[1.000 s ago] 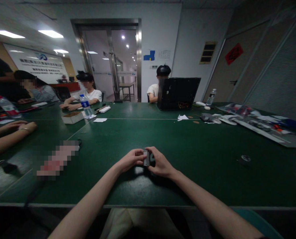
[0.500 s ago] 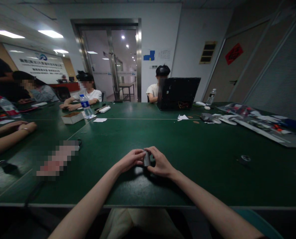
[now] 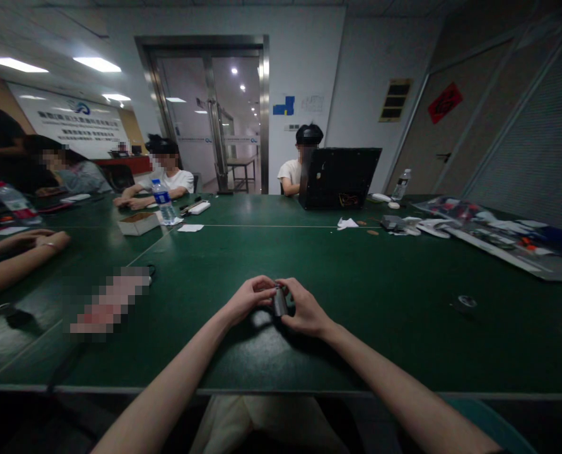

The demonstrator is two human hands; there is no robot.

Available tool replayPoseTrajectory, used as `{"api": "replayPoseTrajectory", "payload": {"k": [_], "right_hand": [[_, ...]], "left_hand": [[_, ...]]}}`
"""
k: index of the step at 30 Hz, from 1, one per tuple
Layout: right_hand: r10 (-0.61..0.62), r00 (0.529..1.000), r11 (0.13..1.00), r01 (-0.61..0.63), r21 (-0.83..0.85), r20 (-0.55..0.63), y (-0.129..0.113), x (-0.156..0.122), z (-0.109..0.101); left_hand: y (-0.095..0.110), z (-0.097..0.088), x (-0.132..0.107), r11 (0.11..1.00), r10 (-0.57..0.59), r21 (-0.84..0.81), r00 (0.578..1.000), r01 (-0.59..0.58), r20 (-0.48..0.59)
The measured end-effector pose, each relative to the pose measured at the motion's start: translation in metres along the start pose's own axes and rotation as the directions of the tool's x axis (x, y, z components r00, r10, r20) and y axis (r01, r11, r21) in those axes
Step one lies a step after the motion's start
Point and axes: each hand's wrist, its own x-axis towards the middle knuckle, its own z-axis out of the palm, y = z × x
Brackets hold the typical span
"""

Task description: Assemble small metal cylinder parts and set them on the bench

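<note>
Between my hands, just over the green table [image 3: 356, 359], is a small grey metal cylinder [image 3: 279, 302], roughly upright with a slight tilt. My right hand [image 3: 304, 309] curls around its right side, thumb low and fingers at the top, gripping it. From the other side my left hand [image 3: 250, 299] reaches its fingertips to the cylinder's upper end, closed in a pinch there. The cylinder's top is partly hidden by the fingers, so what the left fingertips hold exactly is hard to see.
A small round clear-topped object [image 3: 467, 302] lies to the right. Left are a pixelated flat item [image 3: 113, 302], a dark small object [image 3: 13, 316] and another person's hands [image 3: 46, 238]. Farther back stand an open box [image 3: 139, 224], a water bottle [image 3: 164, 203] and a black case [image 3: 340, 178].
The cylinder has tilted slightly, its base shifting a little to the right. My left fingers have risen a little at its top; my right hand keeps its hold.
</note>
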Motion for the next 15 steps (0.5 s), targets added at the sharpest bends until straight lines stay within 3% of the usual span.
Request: {"api": "replayPoseTrajectory", "payload": {"k": [15], "right_hand": [[0.004,1.000,1.000,-0.003,-0.018,0.019,-0.0026,0.0008,-0.0018]], "left_hand": [[-0.0029,-0.0028,0.0023,1.000,0.009,0.012,1.000,-0.009,-0.020]]}}
